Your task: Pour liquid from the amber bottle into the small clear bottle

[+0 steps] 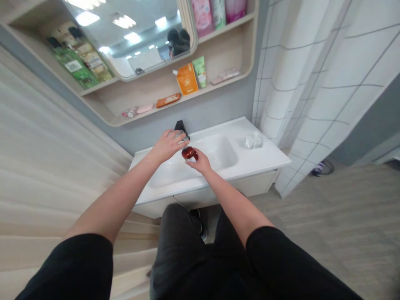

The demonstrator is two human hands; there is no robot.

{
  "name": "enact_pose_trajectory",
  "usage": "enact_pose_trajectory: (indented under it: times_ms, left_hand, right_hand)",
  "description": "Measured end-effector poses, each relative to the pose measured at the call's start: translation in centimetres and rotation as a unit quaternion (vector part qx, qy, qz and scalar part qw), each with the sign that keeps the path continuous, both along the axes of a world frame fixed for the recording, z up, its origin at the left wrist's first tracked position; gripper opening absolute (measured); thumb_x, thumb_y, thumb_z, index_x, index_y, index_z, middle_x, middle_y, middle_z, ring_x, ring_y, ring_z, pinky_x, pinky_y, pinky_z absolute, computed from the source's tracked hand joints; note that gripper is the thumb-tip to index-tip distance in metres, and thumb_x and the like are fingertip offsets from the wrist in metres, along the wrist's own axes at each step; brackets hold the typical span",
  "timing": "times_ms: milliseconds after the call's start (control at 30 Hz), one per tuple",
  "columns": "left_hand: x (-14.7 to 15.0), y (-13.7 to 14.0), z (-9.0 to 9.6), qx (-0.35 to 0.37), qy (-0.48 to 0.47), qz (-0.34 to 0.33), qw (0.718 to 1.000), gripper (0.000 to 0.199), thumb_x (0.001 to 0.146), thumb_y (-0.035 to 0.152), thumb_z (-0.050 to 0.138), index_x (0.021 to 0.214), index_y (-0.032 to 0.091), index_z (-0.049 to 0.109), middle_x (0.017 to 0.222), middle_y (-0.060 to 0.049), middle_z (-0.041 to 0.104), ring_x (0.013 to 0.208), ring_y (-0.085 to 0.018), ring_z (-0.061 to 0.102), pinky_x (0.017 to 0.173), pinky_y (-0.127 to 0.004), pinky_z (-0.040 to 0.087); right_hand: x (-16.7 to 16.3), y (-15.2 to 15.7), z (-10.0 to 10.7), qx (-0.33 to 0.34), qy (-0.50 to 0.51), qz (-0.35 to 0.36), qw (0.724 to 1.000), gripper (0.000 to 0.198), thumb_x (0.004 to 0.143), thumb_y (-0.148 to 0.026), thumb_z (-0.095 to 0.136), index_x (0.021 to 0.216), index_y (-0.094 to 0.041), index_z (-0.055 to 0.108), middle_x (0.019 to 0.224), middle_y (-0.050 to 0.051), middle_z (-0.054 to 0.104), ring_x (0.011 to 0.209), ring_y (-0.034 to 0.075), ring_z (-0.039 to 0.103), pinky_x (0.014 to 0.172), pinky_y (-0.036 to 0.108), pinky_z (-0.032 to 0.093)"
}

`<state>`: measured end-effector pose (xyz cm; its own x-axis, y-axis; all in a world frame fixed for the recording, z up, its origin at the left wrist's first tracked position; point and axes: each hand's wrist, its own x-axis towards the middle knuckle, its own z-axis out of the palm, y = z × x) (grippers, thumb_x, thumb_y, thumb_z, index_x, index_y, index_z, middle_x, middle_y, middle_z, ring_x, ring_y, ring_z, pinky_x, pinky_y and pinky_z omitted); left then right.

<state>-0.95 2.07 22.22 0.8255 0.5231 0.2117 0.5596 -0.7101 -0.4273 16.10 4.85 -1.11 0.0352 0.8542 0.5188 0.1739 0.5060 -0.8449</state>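
Over the sink, my right hand (201,161) is closed around a small reddish-brown bottle (188,153) with a pale label, held tilted. Just above it and to the left, my left hand (170,145) has its fingers curled at the bottle's upper end, around a clear, cap-like piece (181,134). Whether that piece is still joined to the bottle, I cannot tell. Behind my left fingers stands a black faucet (179,125), partly covered. The white sink basin (223,152) lies beneath both hands.
A clear plastic-wrapped bundle (253,141) rests on the counter's right side. Above, a mirror cabinet's shelf (225,82) holds an orange pouch (187,79), a green tube (199,71) and flat packets. Green bottles (75,66) stand upper left. A pale curtain (62,137) hangs at left, tiled wall at right.
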Motion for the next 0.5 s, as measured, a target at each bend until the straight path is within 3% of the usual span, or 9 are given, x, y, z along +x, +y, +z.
enact_pose_trajectory:
  times_ms: [333,500]
  left_hand:
    - [-0.4,0.5,-0.6,-0.005,-0.010,-0.001,1.000,0.050,0.101,0.012,0.057,0.143,0.032,0.074,0.156,-0.015,0.066,0.148,-0.037,0.056,0.123,-0.064,0.040]
    - [-2.0,0.5,-2.2,0.004,-0.071,0.040,0.997,0.059,0.096,0.005,0.056,0.148,0.030,0.071,0.158,-0.017,0.065,0.145,-0.037,0.059,0.120,-0.062,0.042]
  right_hand:
    - [0.1,0.2,-0.3,-0.007,0.001,0.001,1.000,0.092,0.072,-0.052,0.097,0.154,-0.025,0.064,0.149,0.011,0.074,0.137,0.036,0.071,0.126,0.054,0.053]
    - [0.0,0.4,-0.4,0.000,0.007,0.016,1.000,0.091,0.072,-0.052,0.098,0.152,-0.022,0.066,0.148,0.012,0.074,0.136,0.036,0.072,0.125,0.051,0.054]
